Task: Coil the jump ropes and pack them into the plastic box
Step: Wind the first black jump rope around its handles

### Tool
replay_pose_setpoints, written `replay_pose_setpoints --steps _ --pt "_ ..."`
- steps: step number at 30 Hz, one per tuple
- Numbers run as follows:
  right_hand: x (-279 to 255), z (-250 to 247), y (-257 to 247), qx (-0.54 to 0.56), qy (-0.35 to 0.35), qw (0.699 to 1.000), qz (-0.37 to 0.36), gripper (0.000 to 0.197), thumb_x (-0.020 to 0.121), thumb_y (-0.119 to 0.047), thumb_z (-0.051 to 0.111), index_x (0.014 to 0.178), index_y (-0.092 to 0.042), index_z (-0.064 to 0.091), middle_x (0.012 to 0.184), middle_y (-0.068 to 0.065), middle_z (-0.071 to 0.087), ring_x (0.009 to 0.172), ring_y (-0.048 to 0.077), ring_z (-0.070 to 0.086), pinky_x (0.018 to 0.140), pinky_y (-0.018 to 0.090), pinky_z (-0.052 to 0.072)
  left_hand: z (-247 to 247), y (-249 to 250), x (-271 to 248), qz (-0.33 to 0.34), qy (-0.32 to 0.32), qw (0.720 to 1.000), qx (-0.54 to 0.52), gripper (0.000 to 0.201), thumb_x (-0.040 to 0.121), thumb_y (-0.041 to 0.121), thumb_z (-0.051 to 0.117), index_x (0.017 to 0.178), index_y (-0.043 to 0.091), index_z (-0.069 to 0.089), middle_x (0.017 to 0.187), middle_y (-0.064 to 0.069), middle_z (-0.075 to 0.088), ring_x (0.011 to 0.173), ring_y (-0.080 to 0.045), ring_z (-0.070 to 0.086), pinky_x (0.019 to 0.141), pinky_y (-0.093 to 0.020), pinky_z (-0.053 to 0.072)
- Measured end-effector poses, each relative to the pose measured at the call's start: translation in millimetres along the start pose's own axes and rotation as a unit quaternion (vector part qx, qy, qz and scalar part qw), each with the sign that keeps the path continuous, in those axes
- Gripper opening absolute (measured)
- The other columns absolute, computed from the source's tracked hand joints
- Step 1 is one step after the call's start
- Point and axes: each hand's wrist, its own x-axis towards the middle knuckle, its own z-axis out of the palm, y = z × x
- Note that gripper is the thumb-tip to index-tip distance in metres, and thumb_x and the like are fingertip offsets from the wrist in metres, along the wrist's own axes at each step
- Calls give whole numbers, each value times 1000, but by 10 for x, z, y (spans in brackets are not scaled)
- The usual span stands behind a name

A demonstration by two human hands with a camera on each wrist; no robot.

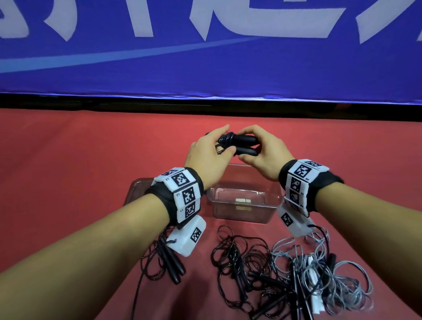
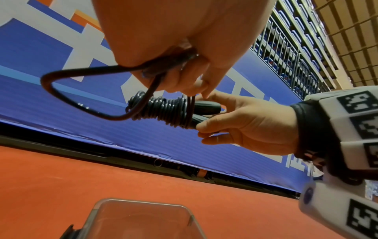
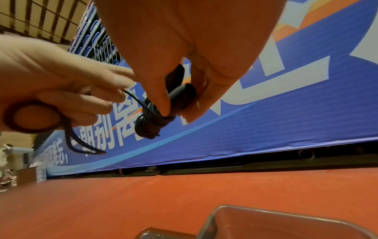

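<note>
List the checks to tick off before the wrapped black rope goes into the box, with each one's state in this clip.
1. Right hand grips both handles: ok.
2. Cord wound tightly round the handles, coil: ok.
3. Loose loop tucked away: not ok, left hand holds it out.
4. Plastic box open beneath the hands: ok.
5. Box free of ropes: ok.
6. Tail end secured: cannot tell.

This looks like an indoor sports hall or arena. A long blue banner (image 1: pixel 224 61) with large white lettering runs along the far edge of a red-covered surface (image 1: pixel 58 167). Above the banner, the wrist views show rows of blue spectator seats (image 2: pixel 290 37) behind a metal railing (image 2: pixel 286 53). Jump ropes (image 1: pixel 272 274) lie in loose tangles on the red cover, well in front of the banner.
</note>
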Motion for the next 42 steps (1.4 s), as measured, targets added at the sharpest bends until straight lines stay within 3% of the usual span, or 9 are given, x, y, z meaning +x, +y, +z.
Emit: replay_pose_setpoints --steps 4,10,15,19,24,28,33,39,42 --pt "1 13 -53 -6 -31 999 -29 48 79 -3 73 117 -28 58 96 -9 68 83 12 61 72 4 41 -65 -98 40 -17 -8 999 47 68 88 19 74 147 40 49 110 3 73 96 -14 69 92 -26 53" --pt "-12 86 -89 44 -89 995 -31 47 81 4 67 113 -30 57 90 -13 63 76 8 60 74 18 48 -103 -204 89 -16 -6 993 114 39 91 25 72 130 25 68 122 1 72 116 -20 64 102 -35 49" --pt "-27 130 -226 250 -107 956 112 13 98 -16 59 97 -27 66 101 8 66 86 19 68 79 33 58 -140 -250 72 6 -5 990 142 34 92 28 72 126 23 69 112 -1 75 104 -20 68 94 -34 52" --pt "11 188 -265 311 -54 927 202 25 102 -43 52 98 -22 64 103 8 69 86 20 69 73 34 57 -164 -246 57 27 7 986 166 34 93 30 71 126 23 69 111 -2 75 102 -23 68 91 -36 53" --pt "-30 170 -337 331 -124 878 323 47 98 -50 54 104 -5 62 82 17 67 62 26 67 65 35 60 -182 -281 41 35 7 979 199 34 95 33 68 129 29 67 111 0 75 102 -23 69 88 -40 55" --pt "12 121 -286 383 -106 871 289 42 96 -36 64 100 6 65 76 18 65 63 18 70 68 27 61 -205 -301 42 20 12 984 175 34 93 34 70 126 37 65 103 6 76 96 -18 70 84 -36 56" --pt "65 88 -264 412 -37 886 209 28 88 -5 73 115 0 65 86 14 73 70 22 73 73 27 62 -147 -241 47 -44 -26 998 -28 43 99 10 61 135 33 56 77 0 75 44 -9 60 48 -19 46" --pt "56 104 -230 276 6 956 102 45 84 2 76 125 -11 62 119 16 65 83 33 73 80 38 62 -87 -168 112 -94 -31 987 -125 49 104 14 49 147 37 45 82 -6 76 41 -16 57 45 -22 45" --pt "27 90 -232 171 9 985 34 44 82 -5 78 120 -24 63 113 0 68 74 19 68 83 40 60 -91 -156 124 -98 -31 985 -139 49 107 29 45 151 45 34 80 -6 77 42 -17 58 46 -25 46"
